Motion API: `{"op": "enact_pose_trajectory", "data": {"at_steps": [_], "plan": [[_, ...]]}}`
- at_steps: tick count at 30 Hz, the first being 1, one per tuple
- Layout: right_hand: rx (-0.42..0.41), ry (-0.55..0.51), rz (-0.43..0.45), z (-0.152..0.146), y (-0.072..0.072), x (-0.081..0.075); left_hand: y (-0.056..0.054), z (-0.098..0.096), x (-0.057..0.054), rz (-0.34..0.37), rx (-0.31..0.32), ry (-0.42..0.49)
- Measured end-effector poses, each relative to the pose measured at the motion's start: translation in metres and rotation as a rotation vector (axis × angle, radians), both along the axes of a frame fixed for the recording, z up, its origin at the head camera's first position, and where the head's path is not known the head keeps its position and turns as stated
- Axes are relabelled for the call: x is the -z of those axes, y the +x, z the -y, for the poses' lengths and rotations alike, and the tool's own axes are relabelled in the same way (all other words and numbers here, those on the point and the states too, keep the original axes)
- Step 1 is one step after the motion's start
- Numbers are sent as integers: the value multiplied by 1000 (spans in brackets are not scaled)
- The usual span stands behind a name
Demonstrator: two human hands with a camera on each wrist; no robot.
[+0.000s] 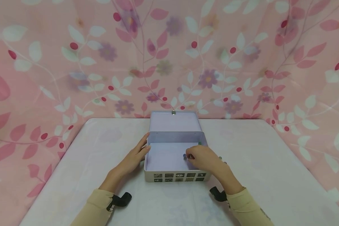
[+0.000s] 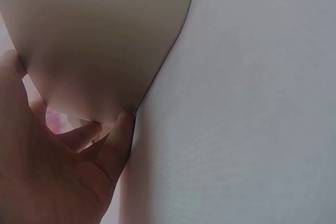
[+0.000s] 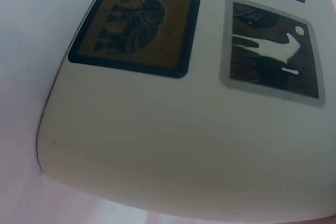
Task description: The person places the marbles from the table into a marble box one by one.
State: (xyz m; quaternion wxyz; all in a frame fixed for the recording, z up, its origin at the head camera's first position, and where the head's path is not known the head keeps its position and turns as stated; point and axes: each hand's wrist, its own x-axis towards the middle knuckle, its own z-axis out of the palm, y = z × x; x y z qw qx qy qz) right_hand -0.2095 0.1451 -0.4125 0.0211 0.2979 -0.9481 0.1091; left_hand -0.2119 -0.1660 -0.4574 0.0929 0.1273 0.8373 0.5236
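Note:
A white metal box (image 1: pixel 161 176) with its lid (image 1: pixel 175 121) tipped back stands on the table. My left hand (image 1: pixel 135 157) grips its left wall, thumb over the rim and fingers along the outer side. In the left wrist view, the fingers (image 2: pixel 122 137) press against that plain wall. Inside the box, toward the right, my right hand (image 1: pixel 204 157) has its fingers curled, with a small blue piece (image 1: pixel 184 155) at the tips. Behind it, a small green piece (image 1: pixel 199 143) shows near the back wall. The right wrist view misses this hand and shows the box's printed elephant picture (image 3: pixel 136 30).
Just right of the box, partly behind my right wrist, lie small dark pieces (image 1: pixel 220 158), too small to identify. A pale cloth covers the table (image 1: pixel 260 175). A pink floral curtain (image 1: pixel 169 62) hangs behind its far edge. A metal clasp (image 1: pixel 173 112) sits on the lid.

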Motion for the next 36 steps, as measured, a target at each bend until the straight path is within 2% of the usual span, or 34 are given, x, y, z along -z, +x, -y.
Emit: {"op": "enact_pose_trajectory", "data": {"at_steps": [9,21,25,29,30,36], "plan": [[3,6,6,0,0,0,-2,0,0,30,4,2],[32,5,26,0,0,1,0,1,0,-5,-1,2],[13,-17,34,-1,0,0,0,0,1,-5,-5,1],[-18,-50,37,-5,0,-6,0,0,2,-8,-10,5],[-21,-58,37,-7,1,-9,1,0,-1,-2,-5,7],[37,-91,43,-18,3,-23,0,-1,-3,6,7,5]]}}
